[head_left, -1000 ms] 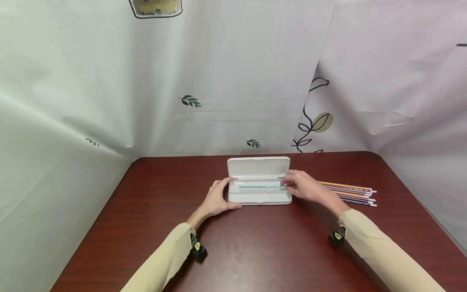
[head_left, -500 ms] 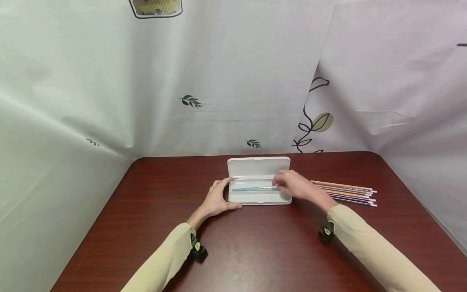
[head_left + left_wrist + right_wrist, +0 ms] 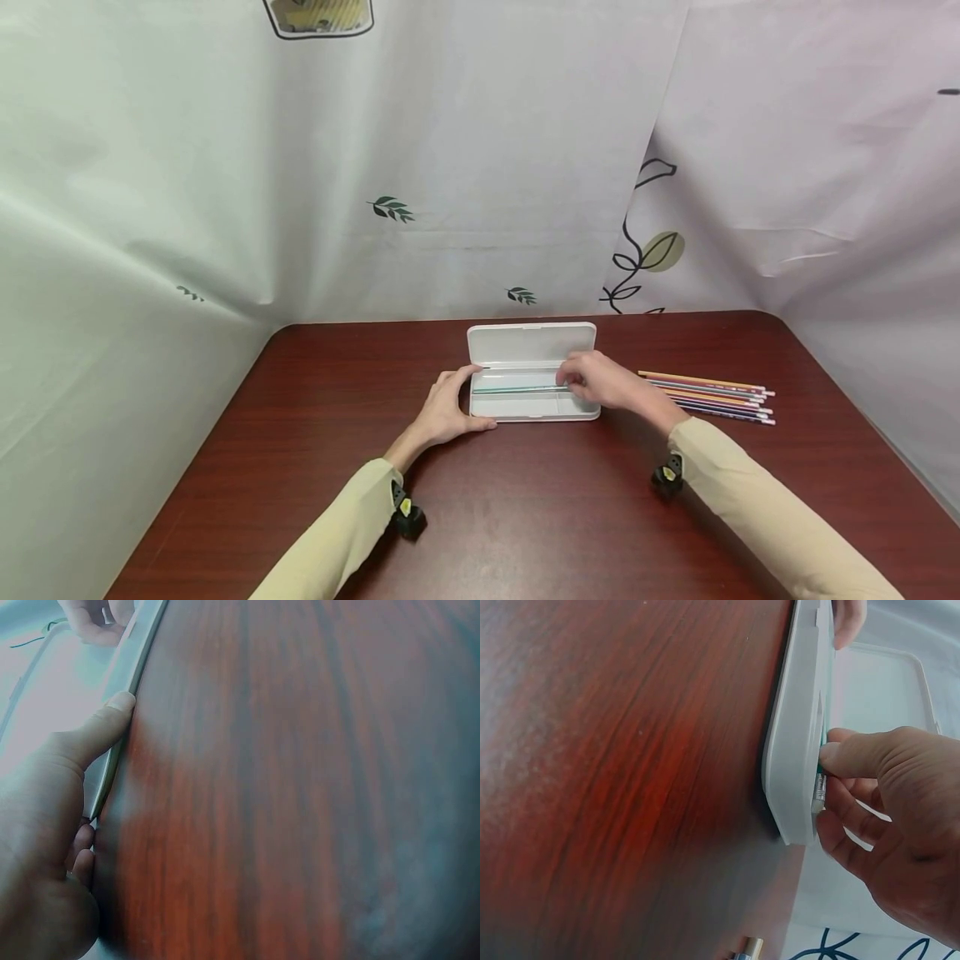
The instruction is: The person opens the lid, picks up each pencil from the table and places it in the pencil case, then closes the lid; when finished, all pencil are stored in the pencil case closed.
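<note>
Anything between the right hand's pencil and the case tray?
Nothing visible. The right hand pinches the teal pencil along the white case; the lid is tipped open, the left hand holds the left end.

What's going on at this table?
A person's right hand pinches a slender teal pencil lengthwise at the open white rectangular hinged case; I can't tell whether it rests on the bottom. The left hand holds the case's left end. On the reddish-brown wood-grain table, a bunch of slim multicoloured pencils lies right of the case, white ends pointing right.
</note>
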Demonstrator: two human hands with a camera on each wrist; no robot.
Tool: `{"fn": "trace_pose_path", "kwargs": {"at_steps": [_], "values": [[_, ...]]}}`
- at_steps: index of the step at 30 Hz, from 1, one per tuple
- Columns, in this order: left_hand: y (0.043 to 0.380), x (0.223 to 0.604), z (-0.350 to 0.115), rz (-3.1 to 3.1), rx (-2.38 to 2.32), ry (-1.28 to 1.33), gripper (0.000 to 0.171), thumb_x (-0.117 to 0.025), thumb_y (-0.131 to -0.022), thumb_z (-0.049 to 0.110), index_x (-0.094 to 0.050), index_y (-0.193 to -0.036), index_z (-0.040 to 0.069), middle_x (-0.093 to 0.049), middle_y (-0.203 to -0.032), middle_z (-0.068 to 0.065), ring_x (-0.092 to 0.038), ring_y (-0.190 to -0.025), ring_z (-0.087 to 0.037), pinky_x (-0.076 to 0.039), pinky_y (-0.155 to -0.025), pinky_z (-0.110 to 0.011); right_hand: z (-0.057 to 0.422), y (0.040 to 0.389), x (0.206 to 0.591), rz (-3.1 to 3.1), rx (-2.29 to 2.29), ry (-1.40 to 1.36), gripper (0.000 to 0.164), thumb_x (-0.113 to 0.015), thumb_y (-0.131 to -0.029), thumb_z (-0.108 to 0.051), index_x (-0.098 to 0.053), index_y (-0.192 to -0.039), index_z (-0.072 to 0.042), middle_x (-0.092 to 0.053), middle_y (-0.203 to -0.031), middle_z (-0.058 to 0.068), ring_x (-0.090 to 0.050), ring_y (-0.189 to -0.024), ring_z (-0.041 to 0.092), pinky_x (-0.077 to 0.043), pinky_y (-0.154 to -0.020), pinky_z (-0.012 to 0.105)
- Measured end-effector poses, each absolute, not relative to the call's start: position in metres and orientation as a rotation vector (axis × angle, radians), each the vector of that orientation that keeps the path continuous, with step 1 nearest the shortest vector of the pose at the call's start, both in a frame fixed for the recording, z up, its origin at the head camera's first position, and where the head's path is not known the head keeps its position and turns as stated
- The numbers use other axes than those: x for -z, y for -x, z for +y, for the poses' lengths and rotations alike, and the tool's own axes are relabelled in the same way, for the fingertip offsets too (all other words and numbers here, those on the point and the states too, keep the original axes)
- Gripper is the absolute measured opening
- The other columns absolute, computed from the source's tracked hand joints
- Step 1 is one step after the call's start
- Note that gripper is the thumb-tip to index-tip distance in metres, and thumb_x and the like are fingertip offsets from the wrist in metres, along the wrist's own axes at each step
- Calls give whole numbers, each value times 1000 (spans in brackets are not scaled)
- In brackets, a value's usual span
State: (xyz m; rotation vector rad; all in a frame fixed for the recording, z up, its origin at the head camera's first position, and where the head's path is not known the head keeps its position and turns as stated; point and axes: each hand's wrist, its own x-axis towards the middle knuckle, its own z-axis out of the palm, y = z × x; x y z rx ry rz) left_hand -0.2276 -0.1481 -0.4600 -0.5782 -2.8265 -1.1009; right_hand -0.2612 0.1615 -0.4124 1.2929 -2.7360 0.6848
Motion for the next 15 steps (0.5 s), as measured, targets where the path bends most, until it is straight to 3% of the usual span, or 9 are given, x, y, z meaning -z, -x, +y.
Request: {"fn": "trace_pose_path", "kwargs": {"at_steps": [8,15], "values": [[227,459,-149,-2831,1106,581,89,-93,-67,34,-50,-143,17,-53,-133,-14,-44,-126,-33,-36,-100,-54,167,258,411,-2710,-723,-1252,16,-71,-84,9,-73,-92,-5,-63,-88,1,-60,-77,14,-51,-68,31],[228,460,-148,-2826,1109,577,89,-93,-67,34,-50,-143,17,-54,-132,-13,-44,-125,-33,-37,-100,-53,202,249,405,-2681,-747,-1090,18,-72,-82,10,-73,-94,-4,-64,-90,-1,-57,-78,17,-49,-70,36]]}}
